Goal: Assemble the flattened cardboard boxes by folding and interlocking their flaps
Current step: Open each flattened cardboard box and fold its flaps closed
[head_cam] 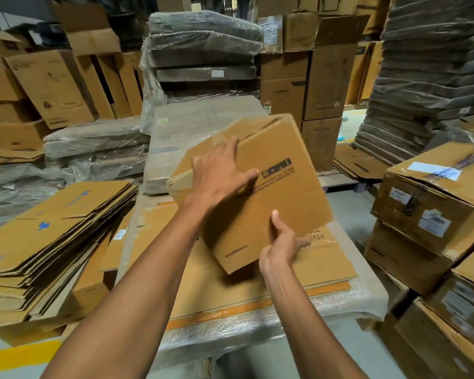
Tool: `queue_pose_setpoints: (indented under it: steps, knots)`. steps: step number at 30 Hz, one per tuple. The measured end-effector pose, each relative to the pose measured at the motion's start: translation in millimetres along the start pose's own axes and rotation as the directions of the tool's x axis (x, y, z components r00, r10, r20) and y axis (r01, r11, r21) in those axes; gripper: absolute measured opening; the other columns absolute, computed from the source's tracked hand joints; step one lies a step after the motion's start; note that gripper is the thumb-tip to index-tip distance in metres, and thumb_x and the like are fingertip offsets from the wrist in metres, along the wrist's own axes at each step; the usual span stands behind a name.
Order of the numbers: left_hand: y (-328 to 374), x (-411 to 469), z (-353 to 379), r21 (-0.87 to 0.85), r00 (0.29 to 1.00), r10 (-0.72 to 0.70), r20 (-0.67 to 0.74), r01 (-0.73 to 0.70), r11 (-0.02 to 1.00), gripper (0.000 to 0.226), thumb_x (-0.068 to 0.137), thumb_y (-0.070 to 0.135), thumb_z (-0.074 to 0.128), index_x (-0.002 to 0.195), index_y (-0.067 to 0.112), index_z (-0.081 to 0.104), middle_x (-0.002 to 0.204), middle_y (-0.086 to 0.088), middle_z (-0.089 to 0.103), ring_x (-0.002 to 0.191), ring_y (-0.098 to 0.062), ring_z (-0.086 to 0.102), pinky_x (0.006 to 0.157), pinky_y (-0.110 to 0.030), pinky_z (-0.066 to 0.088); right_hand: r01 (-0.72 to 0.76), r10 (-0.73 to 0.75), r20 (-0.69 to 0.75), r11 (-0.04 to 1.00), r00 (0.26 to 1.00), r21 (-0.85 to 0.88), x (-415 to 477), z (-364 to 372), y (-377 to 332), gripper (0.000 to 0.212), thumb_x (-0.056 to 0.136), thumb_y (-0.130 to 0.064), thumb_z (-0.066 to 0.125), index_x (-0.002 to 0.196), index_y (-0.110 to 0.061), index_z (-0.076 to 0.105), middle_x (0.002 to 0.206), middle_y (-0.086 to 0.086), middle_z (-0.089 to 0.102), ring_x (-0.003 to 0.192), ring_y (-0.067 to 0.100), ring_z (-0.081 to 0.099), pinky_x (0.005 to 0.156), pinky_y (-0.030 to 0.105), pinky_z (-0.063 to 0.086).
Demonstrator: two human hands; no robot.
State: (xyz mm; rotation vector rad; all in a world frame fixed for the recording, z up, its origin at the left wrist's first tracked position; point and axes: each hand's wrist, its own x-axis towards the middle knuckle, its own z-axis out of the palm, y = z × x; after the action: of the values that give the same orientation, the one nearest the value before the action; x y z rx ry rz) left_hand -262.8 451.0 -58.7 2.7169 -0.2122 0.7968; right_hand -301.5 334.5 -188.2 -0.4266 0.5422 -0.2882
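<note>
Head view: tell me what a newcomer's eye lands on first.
The tilted cardboard box in the centre, with the left hand pressing spread fingers on its upper side and the right hand gripping its near edge. Next, the stack of flattened boxes at left.

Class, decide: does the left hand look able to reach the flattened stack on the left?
Probably yes: the left hand only presses flat on the held box; nothing stands between it and the stack.
</note>
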Motion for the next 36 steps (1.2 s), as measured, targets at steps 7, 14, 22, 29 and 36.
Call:
queue_pose_setpoints:
  steps: [7, 14, 22, 29, 36]
  knots:
    - [-29, -39, -13, -0.822, 0.891, -0.453, -0.029, 0.236, 0.518, 0.065, 0.077, 0.054, 0.080, 0.124, 0.038, 0.038, 0.131, 0.006, 0.058, 0.115, -0.015, 0.062, 0.098, -0.046, 0.053, 0.731, -0.512, 0.522, 0.475, 0.682, -0.490, -9, 81, -69, 0.094, 0.072, -0.028, 0.085, 0.150, -0.028, 0.032, 0.134, -0.001, 0.048, 0.123, 0.019, 0.048, 0.110, 0.053, 0.038]
    - [0, -101, 76, -0.953, 0.585, -0.762, 0.279, 0.074, -0.293, 0.074, 0.099, 0.017, 0.065, 0.155, 0.022, 0.017, 0.149, -0.003, 0.052, 0.126, -0.019, 0.060, 0.109, -0.046, 0.048, 0.906, -0.192, 0.936, -0.258, 0.294, -0.337, -23, 144, -72, 0.074, 0.078, -0.031, 0.072, 0.144, -0.032, 0.042, 0.124, 0.003, 0.048, 0.116, 0.018, 0.043, 0.102, 0.040, 0.024]
    - [-1, -169, 147, -0.755, 0.394, -0.649, 0.651, 0.245, -0.608, 0.065, 0.090, 0.019, 0.071, 0.147, 0.023, 0.041, 0.144, -0.001, 0.058, 0.137, -0.027, 0.049, 0.118, -0.060, 0.029, 0.857, 0.106, 0.988, -0.514, 0.112, -0.042, -30, 98, -21, 0.073, 0.073, -0.026, 0.074, 0.141, -0.032, 0.047, 0.131, 0.004, 0.055, 0.121, 0.025, 0.048, 0.105, 0.045, 0.026]
    - [-8, -207, 178, -0.567, 0.211, -0.526, 0.824, 0.322, -0.758, 0.044, 0.102, -0.001, 0.050, 0.145, 0.002, 0.045, 0.152, -0.013, 0.047, 0.146, -0.037, 0.036, 0.122, -0.050, 0.028, 0.826, 0.297, 0.953, -0.549, 0.055, 0.124, -37, 45, 12, 0.072, 0.067, -0.025, 0.083, 0.134, -0.022, 0.056, 0.131, 0.006, 0.062, 0.116, 0.029, 0.051, 0.100, 0.050, 0.035]
    - [-43, -233, 186, -0.533, 0.133, -0.552, 0.823, 0.517, -0.670, 0.018, 0.101, 0.004, 0.052, 0.112, 0.008, 0.066, 0.090, -0.010, 0.056, 0.079, -0.017, 0.059, 0.086, -0.029, 0.056, 0.842, 0.405, 0.909, -0.522, 0.102, 0.138, -14, 6, 15, 0.060, 0.075, -0.034, 0.085, 0.128, -0.020, 0.060, 0.125, 0.003, 0.065, 0.110, 0.027, 0.052, 0.093, 0.046, 0.042]
